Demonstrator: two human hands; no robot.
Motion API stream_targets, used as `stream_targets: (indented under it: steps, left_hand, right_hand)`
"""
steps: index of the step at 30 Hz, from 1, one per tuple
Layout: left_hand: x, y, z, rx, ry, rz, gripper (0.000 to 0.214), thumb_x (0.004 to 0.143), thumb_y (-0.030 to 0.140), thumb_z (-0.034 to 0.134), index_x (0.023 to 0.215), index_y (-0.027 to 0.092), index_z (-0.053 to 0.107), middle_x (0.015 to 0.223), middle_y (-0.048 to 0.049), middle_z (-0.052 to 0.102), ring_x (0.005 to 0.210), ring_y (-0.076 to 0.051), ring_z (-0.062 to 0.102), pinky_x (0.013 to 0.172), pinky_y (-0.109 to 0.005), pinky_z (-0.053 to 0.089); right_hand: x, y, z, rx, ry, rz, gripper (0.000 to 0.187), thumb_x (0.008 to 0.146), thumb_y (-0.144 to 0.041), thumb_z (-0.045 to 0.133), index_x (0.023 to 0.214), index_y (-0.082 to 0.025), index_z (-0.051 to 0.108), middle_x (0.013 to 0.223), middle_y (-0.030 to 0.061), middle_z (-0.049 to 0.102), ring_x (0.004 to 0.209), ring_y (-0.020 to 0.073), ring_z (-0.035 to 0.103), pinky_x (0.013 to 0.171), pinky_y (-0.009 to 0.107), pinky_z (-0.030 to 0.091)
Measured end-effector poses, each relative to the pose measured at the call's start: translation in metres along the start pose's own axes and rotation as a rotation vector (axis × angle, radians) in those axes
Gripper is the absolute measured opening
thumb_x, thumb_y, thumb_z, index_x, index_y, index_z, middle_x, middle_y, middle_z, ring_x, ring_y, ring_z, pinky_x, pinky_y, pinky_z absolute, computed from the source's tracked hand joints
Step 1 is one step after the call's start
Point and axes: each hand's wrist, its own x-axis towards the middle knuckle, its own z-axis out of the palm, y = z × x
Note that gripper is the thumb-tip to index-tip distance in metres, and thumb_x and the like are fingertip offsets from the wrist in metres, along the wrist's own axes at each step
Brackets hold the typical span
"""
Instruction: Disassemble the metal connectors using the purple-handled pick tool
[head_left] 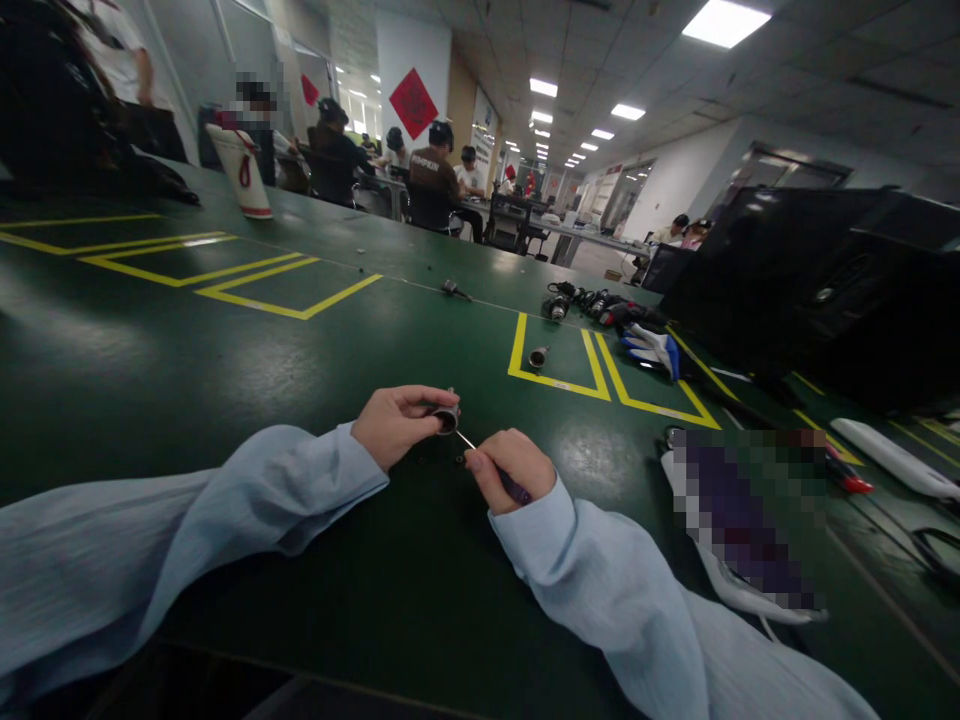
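Note:
Between thumb and fingers, my left hand (397, 422) grips a small grey metal cylindrical part (447, 418) with a hollow end facing right. My right hand (514, 468) is closed around the dark handle of a screwdriver (466, 440). Its thin shaft points up and left, with the tip at the hollow end of the part; whether it touches inside I cannot tell. Tiny dark pieces lie on the table just below the part. A similar metal part (538, 357) sits farther off, inside a yellow taped outline.
The green table (315, 620) carries yellow tape outlines. Behind stand a small dark fitting (452, 289), cabled tools (559, 305) and a blue-white glove (651, 349). A cup (244, 175) is at the back left. On the right are a blurred-out device (742, 530) and black bags (817, 290). People sit beyond.

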Motion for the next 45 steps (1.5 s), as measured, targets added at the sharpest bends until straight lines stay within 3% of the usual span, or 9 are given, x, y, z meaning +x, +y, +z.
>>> stream_targets:
  steps: [12, 15, 21, 32, 36, 40, 42, 45]
  left_hand:
    - [0.001, 0.000, -0.002, 0.077, -0.016, 0.000, 0.028, 0.053, 0.016, 0.067, 0.080, 0.009, 0.065, 0.089, -0.0084, 0.068, 0.081, -0.022, 0.065, 0.082, -0.036, 0.050]
    - [0.002, -0.003, -0.004, 0.091, -0.018, -0.002, 0.029, 0.055, 0.019, 0.069, 0.082, 0.010, 0.065, 0.082, -0.0081, 0.069, 0.077, -0.022, 0.065, 0.080, -0.037, 0.051]
    - [0.003, -0.005, -0.004, 0.102, -0.018, -0.003, 0.026, 0.055, 0.019, 0.069, 0.079, 0.011, 0.065, 0.088, -0.0078, 0.069, 0.080, -0.022, 0.065, 0.077, -0.035, 0.053]
    - [0.001, -0.002, -0.003, 0.081, -0.011, -0.018, 0.030, 0.052, 0.017, 0.069, 0.080, 0.010, 0.065, 0.083, -0.0075, 0.069, 0.077, -0.020, 0.064, 0.081, -0.039, 0.050]
    - [0.002, -0.003, -0.004, 0.073, -0.013, -0.032, 0.028, 0.054, 0.016, 0.065, 0.081, 0.011, 0.066, 0.085, -0.0082, 0.068, 0.079, -0.022, 0.064, 0.080, -0.039, 0.050]
    - [0.002, -0.005, -0.005, 0.044, -0.022, -0.046, 0.033, 0.055, 0.014, 0.064, 0.087, 0.012, 0.066, 0.085, -0.0079, 0.069, 0.081, -0.022, 0.064, 0.080, -0.038, 0.050]
    - [0.002, -0.005, -0.005, 0.054, -0.029, -0.038, 0.037, 0.055, 0.014, 0.064, 0.092, 0.012, 0.065, 0.084, -0.0073, 0.069, 0.081, -0.021, 0.064, 0.082, -0.038, 0.050]
    - [0.002, -0.004, -0.006, 0.081, -0.035, -0.011, 0.040, 0.056, 0.014, 0.066, 0.096, 0.013, 0.065, 0.087, -0.0067, 0.069, 0.084, -0.020, 0.064, 0.088, -0.037, 0.047]
  right_hand:
    - [0.000, -0.005, 0.003, 0.022, 0.034, 0.000, 0.022, 0.082, -0.020, 0.045, 0.063, -0.016, 0.056, 0.056, 0.0031, 0.058, 0.052, 0.0114, 0.049, 0.054, 0.025, 0.041]
    - [-0.002, -0.006, -0.003, 0.110, 0.112, 0.137, 0.029, 0.082, -0.022, 0.044, 0.057, -0.016, 0.056, 0.051, 0.0014, 0.055, 0.049, 0.0105, 0.049, 0.053, 0.024, 0.040]
    - [-0.002, -0.009, -0.010, 0.302, 0.136, 0.605, 0.043, 0.082, -0.032, 0.044, 0.043, -0.017, 0.050, 0.036, -0.0034, 0.043, 0.036, 0.0075, 0.042, 0.042, 0.021, 0.034]
    - [-0.002, -0.008, -0.004, 0.283, 0.088, 0.682, 0.044, 0.079, -0.038, 0.043, 0.040, -0.018, 0.048, 0.035, -0.0041, 0.041, 0.035, 0.0069, 0.040, 0.041, 0.021, 0.032]
    - [0.006, -0.007, -0.010, 0.347, 0.087, 0.832, 0.042, 0.075, -0.039, 0.044, 0.039, -0.018, 0.047, 0.032, -0.0045, 0.039, 0.032, 0.0073, 0.038, 0.037, 0.020, 0.030]
    - [0.017, -0.003, -0.020, 0.380, 0.007, 1.023, 0.038, 0.068, -0.036, 0.047, 0.034, -0.019, 0.045, 0.028, -0.0050, 0.035, 0.029, 0.0068, 0.034, 0.034, 0.020, 0.027]
    - [0.019, -0.003, -0.020, 0.373, -0.007, 1.031, 0.039, 0.068, -0.036, 0.048, 0.034, -0.018, 0.045, 0.027, -0.0052, 0.034, 0.028, 0.0066, 0.033, 0.034, 0.020, 0.027]
    - [0.012, -0.006, -0.015, 0.363, 0.029, 0.868, 0.041, 0.074, -0.038, 0.046, 0.038, -0.017, 0.047, 0.031, -0.0047, 0.037, 0.030, 0.0063, 0.036, 0.035, 0.020, 0.028]
